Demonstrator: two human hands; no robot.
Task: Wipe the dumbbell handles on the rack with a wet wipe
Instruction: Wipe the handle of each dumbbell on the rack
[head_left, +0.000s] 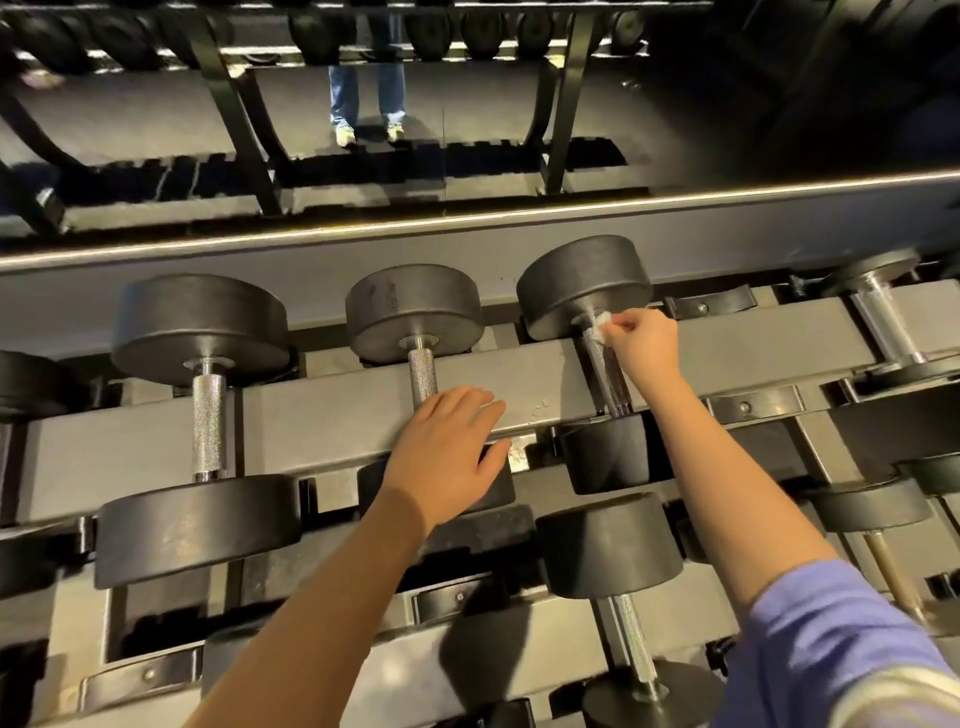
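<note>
Grey rack holds 4 black dumbbells across its upper tier, perhaps a 5th at left.

no legible text, labels or numbers

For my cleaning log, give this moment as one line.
right hand pinches wet wipe on dumbbell handle | left hand rests on rack

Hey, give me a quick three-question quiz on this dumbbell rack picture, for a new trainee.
1. True or false: the right hand pinches the wet wipe against a dumbbell handle.
2. The left hand: A) curls round a handle B) rests flat over the middle dumbbell's near end C) holds a bottle.
3. Fill in: the wipe touches its handle's ___ end, near or far.
Key: 1 true; 2 B; 3 far.
</note>
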